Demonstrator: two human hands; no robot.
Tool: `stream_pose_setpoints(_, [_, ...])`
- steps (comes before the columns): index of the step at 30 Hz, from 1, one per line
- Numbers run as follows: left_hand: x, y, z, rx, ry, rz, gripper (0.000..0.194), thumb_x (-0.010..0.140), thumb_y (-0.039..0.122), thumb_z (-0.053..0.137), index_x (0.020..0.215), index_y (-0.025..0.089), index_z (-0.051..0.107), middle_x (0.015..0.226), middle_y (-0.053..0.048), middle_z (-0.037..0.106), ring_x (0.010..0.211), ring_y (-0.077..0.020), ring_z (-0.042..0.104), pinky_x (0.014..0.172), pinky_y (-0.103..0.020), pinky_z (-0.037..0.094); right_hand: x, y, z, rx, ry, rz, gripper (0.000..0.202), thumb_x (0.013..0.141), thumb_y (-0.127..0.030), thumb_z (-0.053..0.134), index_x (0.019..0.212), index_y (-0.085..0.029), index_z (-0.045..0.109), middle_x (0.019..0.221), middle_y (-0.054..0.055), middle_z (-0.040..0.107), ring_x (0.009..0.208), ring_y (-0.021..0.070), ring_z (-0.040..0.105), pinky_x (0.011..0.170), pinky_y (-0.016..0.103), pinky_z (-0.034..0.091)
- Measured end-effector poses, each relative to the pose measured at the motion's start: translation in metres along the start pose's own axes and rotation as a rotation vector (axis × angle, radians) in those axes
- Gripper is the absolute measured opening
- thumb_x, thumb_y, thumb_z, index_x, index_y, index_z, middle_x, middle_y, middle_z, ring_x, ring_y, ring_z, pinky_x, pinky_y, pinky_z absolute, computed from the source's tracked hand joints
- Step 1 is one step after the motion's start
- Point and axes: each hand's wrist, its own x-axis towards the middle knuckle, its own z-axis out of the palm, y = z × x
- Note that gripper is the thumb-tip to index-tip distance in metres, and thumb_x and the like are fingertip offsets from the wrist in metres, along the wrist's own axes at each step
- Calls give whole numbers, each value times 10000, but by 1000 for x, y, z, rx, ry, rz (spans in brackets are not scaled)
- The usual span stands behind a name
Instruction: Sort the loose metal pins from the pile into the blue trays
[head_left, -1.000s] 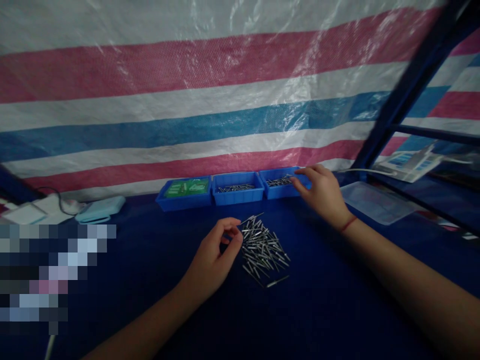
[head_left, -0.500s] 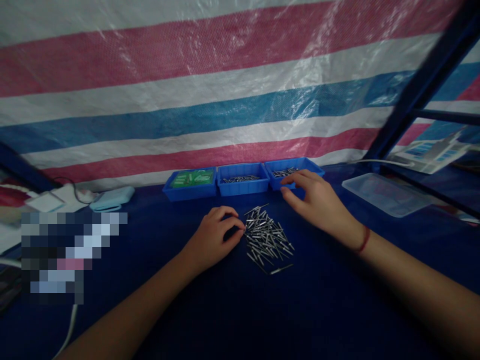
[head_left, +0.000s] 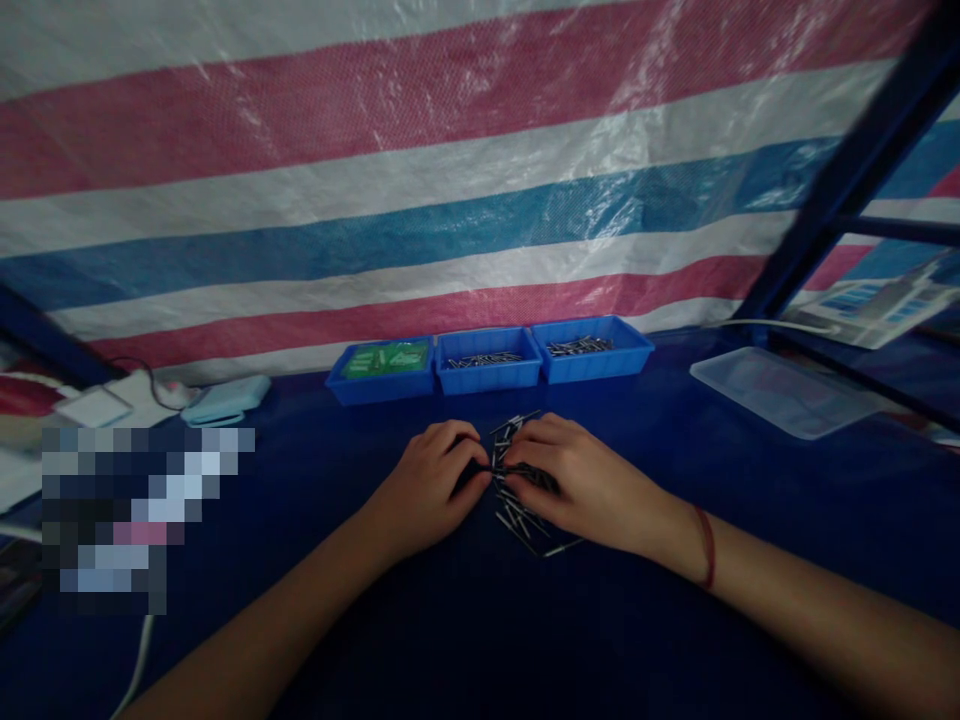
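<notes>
Tech A: Since the earlier frames, what has moved in the head view?

Tech B: Right hand (head_left: 592, 485) has left the right-most blue tray (head_left: 596, 350) and come down onto the pile of metal pins (head_left: 525, 500). Left hand (head_left: 435, 480) stays at the pile's left edge.

Tech A: State of the hands?

Tech B: Both are curled, fingertips touching the pins. Whether either has a pin pinched cannot be told; the fingers hide it.

Tech A: Location and handling of the pins?

Tech B: Loose heap on the dark blue worktop (head_left: 480, 620), just in front of the three trays. Judged: thin, stiff, smooth steel shafts, light, prone to roll and slip. Take one by mid-shaft between thumb and forefinger.

Tech A: Surroundings?

Tech B: Middle tray (head_left: 487, 362) holds similar pins; left tray (head_left: 382, 368) holds green pieces. Clear plastic lid (head_left: 780, 390) lies to the right; striped woven tarpaulin (head_left: 450, 200) stands behind.
</notes>
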Motion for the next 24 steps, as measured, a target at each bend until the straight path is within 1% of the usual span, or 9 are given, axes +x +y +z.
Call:
stream_pose_setpoints(3, [-1, -1, 2, 6, -30, -23, 97, 880, 220, 471, 897, 194, 563, 1072, -66, 539, 1002, -228, 510, 867, -421, 402, 0, 0, 0, 4, 10, 14, 167, 848, -211, 496, 895, -192, 655, 824, 43, 593, 832, 180, 530, 752, 334, 398])
stream_pose_setpoints(5, [-1, 0, 5, 5, -28, -47, 114, 893, 220, 449, 879, 193, 559, 1049, -59, 542, 996, -225, 510, 865, -419, 399, 0, 0, 1, 8, 4, 22, 166, 849, -197, 496, 890, -183, 656, 819, 48, 594, 834, 179, 531, 755, 333, 402])
stream_pose_setpoints(8, [-1, 2, 8, 8, 6, -63, 124, 905, 214, 425, 875, 192, 543, 1018, -55, 537, 982, -224, 508, 855, -413, 399, 1, 0, 2, 19, -7, 19, 158, 849, -203, 512, 907, -178, 656, 831, 53, 599, 854, 187, 530, 758, 338, 413])
stream_pose_setpoints(11, [-1, 6, 8, -10, 52, -52, 125, 914, 191, 394, 885, 191, 515, 1004, -60, 530, 999, -226, 492, 862, -410, 394, 1, 0, 4, 34, 22, -2, 150, 856, -204, 510, 898, -175, 651, 851, 57, 608, 870, 193, 533, 769, 350, 422])
stream_pose_setpoints(15, [0, 14, 5, -163, 175, -81, 51, 903, 218, 429, 869, 189, 454, 931, -51, 520, 926, -200, 504, 839, -379, 408, 2, 0, 6, 134, 121, 10, 120, 853, -178, 517, 863, -175, 636, 848, 49, 622, 844, 176, 551, 774, 338, 438])
stream_pose_setpoints(17, [0, 17, 4, -267, 241, -113, 72, 882, 243, 484, 903, 189, 441, 919, -43, 514, 891, -183, 509, 819, -354, 420, 2, -1, 7, 214, 179, 48, 107, 850, -175, 527, 867, -185, 632, 855, 41, 635, 833, 166, 563, 772, 333, 447])
stream_pose_setpoints(20, [-1, 19, 4, -364, 269, -138, 134, 863, 253, 525, 966, 193, 462, 944, -36, 523, 897, -173, 517, 811, -338, 425, 2, -2, 10, 302, 240, 98, 107, 853, -190, 536, 888, -201, 637, 888, 38, 651, 849, 162, 579, 786, 339, 455])
stream_pose_setpoints(24, [-1, 18, 5, -427, 293, -132, 99, 872, 229, 506, 965, 200, 488, 946, -26, 535, 875, -159, 527, 795, -329, 433, 2, -2, 12, 347, 262, 109, 95, 845, -204, 553, 858, -204, 647, 861, 32, 659, 835, 160, 590, 778, 339, 462])
